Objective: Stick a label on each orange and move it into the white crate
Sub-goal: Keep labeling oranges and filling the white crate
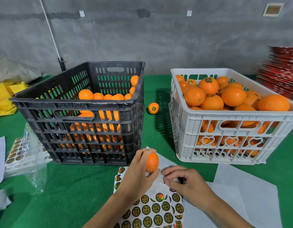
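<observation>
A person's left hand (137, 171) holds an orange (152, 162) in a closed grip above a sheet of round labels (156, 209) on the green surface (73, 186), while the right hand (185, 181) pinches at the sheet's top edge. The white crate (231, 129) stands heaped with oranges at right, the black crate (86, 116) at left, one labelled orange (153, 108) between them.
</observation>
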A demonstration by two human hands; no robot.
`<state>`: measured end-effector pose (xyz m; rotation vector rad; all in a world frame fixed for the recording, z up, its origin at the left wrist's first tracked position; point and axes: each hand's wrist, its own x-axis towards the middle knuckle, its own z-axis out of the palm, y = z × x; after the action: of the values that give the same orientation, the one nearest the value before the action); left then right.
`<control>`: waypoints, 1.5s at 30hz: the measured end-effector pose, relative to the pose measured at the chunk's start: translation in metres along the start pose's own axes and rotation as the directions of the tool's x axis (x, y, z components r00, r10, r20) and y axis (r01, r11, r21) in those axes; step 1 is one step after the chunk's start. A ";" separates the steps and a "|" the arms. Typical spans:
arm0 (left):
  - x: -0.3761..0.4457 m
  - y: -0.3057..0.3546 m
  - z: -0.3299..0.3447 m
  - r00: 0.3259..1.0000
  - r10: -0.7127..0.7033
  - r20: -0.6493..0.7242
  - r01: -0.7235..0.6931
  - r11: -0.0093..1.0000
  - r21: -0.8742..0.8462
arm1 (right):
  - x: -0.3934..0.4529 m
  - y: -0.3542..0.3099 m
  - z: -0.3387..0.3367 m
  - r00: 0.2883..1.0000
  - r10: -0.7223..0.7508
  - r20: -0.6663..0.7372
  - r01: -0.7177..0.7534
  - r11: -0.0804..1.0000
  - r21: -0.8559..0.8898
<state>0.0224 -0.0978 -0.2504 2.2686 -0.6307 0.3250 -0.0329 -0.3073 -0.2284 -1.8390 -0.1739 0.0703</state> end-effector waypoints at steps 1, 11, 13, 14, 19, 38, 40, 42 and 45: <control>0.000 0.000 0.000 1.000 0.001 -0.002 -0.001 1.000 -0.001 | 0.001 0.000 0.000 1.000 -0.007 -0.003 0.007 1.000 -0.017; -0.001 -0.002 0.001 1.000 0.012 -0.008 -0.012 1.000 0.001 | 0.000 0.012 -0.003 0.985 -0.156 0.078 0.171 0.952 -0.255; -0.001 -0.001 0.000 1.000 0.013 -0.003 -0.013 1.000 0.006 | 0.003 0.013 -0.001 0.995 -0.099 -0.024 0.094 0.984 -0.151; -0.001 -0.001 -0.001 1.000 0.023 0.002 -0.023 1.000 0.018 | 0.005 0.012 0.002 0.992 -0.043 -0.119 0.039 0.998 -0.039; -0.001 0.009 -0.003 0.996 0.081 0.041 -0.086 0.988 0.126 | 0.018 -0.009 0.026 0.883 -0.125 -0.453 0.087 0.991 -0.104; 0.024 0.037 -0.038 0.994 -0.085 -0.068 0.080 0.993 -0.085 | 0.008 -0.051 0.032 0.855 -0.502 -0.127 0.331 0.719 -0.612; 0.047 0.056 -0.051 0.990 -0.034 -0.139 0.020 0.994 -0.104 | 0.020 -0.080 0.022 0.782 -0.598 -0.177 0.336 0.643 -0.688; 0.076 0.081 -0.067 0.979 -0.015 -0.206 -0.012 0.992 -0.129 | 0.034 -0.115 0.010 0.689 -0.688 -0.227 0.327 0.574 -0.751; 0.127 0.119 -0.093 0.952 0.088 -0.292 -0.110 0.992 -0.058 | 0.055 -0.172 -0.019 0.687 -0.647 -0.331 0.274 0.652 -0.707</control>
<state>0.0635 -0.1456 -0.0637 2.0695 -0.5929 0.6588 0.0101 -0.2717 -0.0560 -2.3030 -0.2953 -1.0387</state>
